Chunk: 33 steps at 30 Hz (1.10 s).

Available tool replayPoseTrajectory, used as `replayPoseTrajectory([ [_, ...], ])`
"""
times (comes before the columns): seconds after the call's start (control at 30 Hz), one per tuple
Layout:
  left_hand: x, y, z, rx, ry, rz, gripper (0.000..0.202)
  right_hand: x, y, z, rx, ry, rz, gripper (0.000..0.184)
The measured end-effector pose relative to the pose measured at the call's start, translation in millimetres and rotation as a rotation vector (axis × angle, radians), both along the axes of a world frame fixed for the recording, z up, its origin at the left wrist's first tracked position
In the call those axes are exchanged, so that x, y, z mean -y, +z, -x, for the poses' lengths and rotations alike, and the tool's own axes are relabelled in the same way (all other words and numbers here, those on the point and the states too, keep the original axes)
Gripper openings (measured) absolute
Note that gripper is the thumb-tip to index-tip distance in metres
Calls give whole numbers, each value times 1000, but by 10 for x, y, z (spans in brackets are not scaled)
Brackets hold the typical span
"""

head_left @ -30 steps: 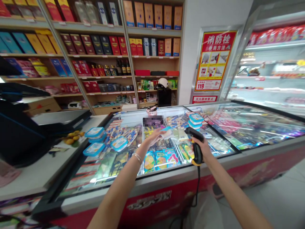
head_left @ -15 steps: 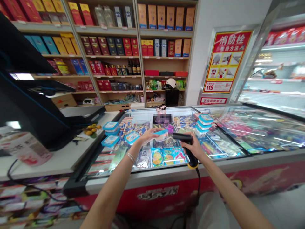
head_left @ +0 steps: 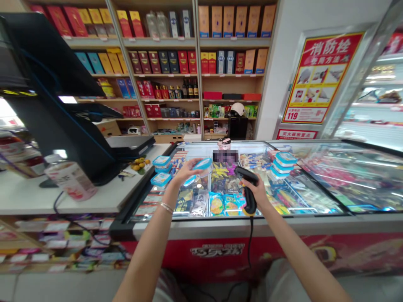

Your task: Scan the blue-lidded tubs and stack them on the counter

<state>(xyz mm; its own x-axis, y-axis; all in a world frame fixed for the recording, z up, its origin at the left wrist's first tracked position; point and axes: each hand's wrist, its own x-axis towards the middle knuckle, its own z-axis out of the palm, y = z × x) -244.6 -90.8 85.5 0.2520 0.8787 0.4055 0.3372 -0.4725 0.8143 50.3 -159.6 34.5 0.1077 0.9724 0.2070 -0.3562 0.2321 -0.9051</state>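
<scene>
My left hand (head_left: 186, 171) is closed around a clear plastic tub with a blue lid (head_left: 204, 166), held above the glass top of a chest freezer (head_left: 176, 228). Under that hand another blue-lidded tub (head_left: 189, 180) shows in part on the glass. A black barcode scanner (head_left: 250, 200) with a cable is gripped in my right hand (head_left: 258, 192), its head pointing up and left, apart from the held tub. More blue-lidded tubs (head_left: 161, 179) sit at the freezer's left side. To the right of the scanner rises a stack of similar tubs (head_left: 283, 163).
On the counter (head_left: 107, 200) at left are a dark checkout screen (head_left: 59, 63), a tilted pink-and-white bottle (head_left: 71, 180) and small yellow fruits (head_left: 140, 162). A pink-lidded container (head_left: 224, 144) stands at the freezer's back. Shelves of boxes (head_left: 170, 62) line the wall behind.
My left hand has drawn the tub leftward, away from the scanner, and its lid now faces more upward. The scanner's head has tilted further up. The view has swung left.
</scene>
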Motion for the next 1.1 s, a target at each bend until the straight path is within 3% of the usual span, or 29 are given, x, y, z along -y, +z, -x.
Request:
replayPoseTrajectory([
  [0.07,66,30,325,-50,308,-101,64,-67,-44,176,-71,-20,15,50],
  [0.17,195,-45,749,-73,769,-97,70,-150,-112,430,-140,-26,41,47],
  [0.27,288,-215,997,-69,1004,-51,71,-221,-170,648,-177,-5,71,46],
  [0.47,284,-479,1108,-133,1114,-88,75,-300,-237,1039,-169,76,153,46],
  [0.73,188,-588,1127,-169,1101,-140,69,-384,-352,1390,-179,142,199,45],
  [0.97,117,-730,1171,-95,1064,-232,73,-399,-350,1447,-165,170,202,44],
  [1.1,211,-637,1065,-197,1124,-335,86,-305,-223,1236,-155,123,168,42],
])
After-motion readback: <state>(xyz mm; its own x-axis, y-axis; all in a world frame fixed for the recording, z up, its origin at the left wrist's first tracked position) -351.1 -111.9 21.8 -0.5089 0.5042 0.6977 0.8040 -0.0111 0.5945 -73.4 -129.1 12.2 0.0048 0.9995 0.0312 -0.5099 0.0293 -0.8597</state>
